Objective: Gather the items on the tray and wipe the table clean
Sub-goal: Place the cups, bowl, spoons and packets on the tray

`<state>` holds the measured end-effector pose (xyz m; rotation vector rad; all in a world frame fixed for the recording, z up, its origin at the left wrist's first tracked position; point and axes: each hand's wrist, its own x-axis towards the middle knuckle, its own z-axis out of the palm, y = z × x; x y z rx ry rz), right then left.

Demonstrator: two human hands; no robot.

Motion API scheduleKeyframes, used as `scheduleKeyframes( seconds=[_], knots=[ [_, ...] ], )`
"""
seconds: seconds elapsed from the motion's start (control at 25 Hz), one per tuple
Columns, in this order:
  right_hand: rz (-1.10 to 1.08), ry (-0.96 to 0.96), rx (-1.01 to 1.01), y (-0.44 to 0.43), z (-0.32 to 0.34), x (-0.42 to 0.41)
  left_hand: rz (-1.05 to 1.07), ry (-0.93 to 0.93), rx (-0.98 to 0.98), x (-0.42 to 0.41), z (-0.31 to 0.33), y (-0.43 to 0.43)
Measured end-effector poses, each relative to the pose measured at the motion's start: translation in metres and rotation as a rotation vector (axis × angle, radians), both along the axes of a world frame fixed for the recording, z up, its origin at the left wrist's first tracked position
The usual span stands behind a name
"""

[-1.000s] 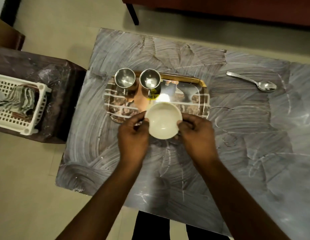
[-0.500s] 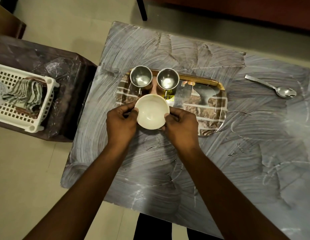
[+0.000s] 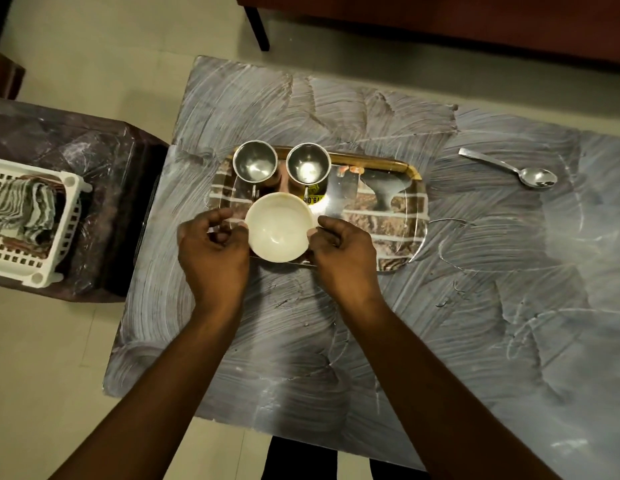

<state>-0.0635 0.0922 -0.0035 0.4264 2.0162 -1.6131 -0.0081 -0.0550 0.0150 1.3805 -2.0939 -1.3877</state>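
Left grip: my left grip (image 3: 213, 258) is curled, with its fingertips set against the left rim of the bowl (image 3: 279, 232).
Right grip: my right grip (image 3: 346, 261) is curled too, its thumb tip pressed on the bowl's right rim, so the bowl is pinched between the two.
Bowl: cream, upright and open side up. It sits squarely between my grips, over the near left part of the tray (image 3: 398, 237). I cannot tell whether its base is touching the tray or is just above it.
Tray: it lies flat on the tabletop (image 3: 474, 323), and my knuckles overlap its near edge.
Cups: the left steel cup (image 3: 255, 165) and the right steel cup (image 3: 308, 167) stand side by side on the tray's far left, just beyond the bowl.
Spoon: the spoon (image 3: 537, 176) lies on the tabletop to the right, well apart from the tray.
Tabletop: I see white streaks smeared all over it.
Side stand: on my left, a white basket (image 3: 34, 275) holds a striped cloth (image 3: 21, 211).
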Motion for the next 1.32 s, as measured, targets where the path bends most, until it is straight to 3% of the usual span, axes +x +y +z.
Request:
scheduleKeyframes(
  seconds=[0.08,0.2,0.36,0.68,1.04,1.32],
  knots=[
    [0.011,0.001,-0.007,0.014,0.008,-0.004,0.009,0.037,-0.176,0.001,0.014,0.017],
    [-0.003,0.049,-0.011,0.057,0.015,-0.021,-0.213,0.172,-0.259,-0.013,0.028,0.068],
    [-0.067,0.116,0.047,0.159,0.026,-0.041,-0.514,0.21,-0.077,-0.05,0.028,0.164],
    [-0.393,0.116,0.208,0.44,0.039,-0.07,-0.813,0.08,0.15,-0.121,0.015,0.37],
    [-0.508,0.105,0.317,0.613,0.027,-0.113,-0.919,0.046,0.074,-0.215,-0.023,0.502],
    [-0.403,0.129,0.186,0.631,0.004,-0.17,-0.887,0.036,-0.058,-0.279,-0.04,0.547]
  ],
)
